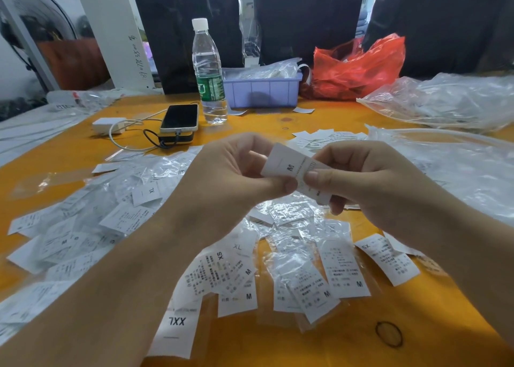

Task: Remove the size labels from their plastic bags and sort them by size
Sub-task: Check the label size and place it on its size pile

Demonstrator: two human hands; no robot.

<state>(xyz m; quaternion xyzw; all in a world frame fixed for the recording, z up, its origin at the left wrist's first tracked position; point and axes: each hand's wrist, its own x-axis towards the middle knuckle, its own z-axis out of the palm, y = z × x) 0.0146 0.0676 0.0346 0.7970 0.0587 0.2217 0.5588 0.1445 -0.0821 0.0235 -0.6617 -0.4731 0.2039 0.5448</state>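
Head view is showing both hands meeting above the orange table (319, 119): the left hand (233, 177) and right hand (372, 183) are each pinching one white size label (294, 169) reading M, seemingly already out of its bag. Sorting is likely coming next, needing the matching M pile. Below the hands, loose labels (342, 266) are reading M, XL and XS; nearest the wearer, one (176, 327) is reading XXL.

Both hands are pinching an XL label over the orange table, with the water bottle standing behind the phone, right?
Not quite: the head view shows an M label, not XL. Both the left hand and right hand pinch it over the orange table, water bottle behind the phone.
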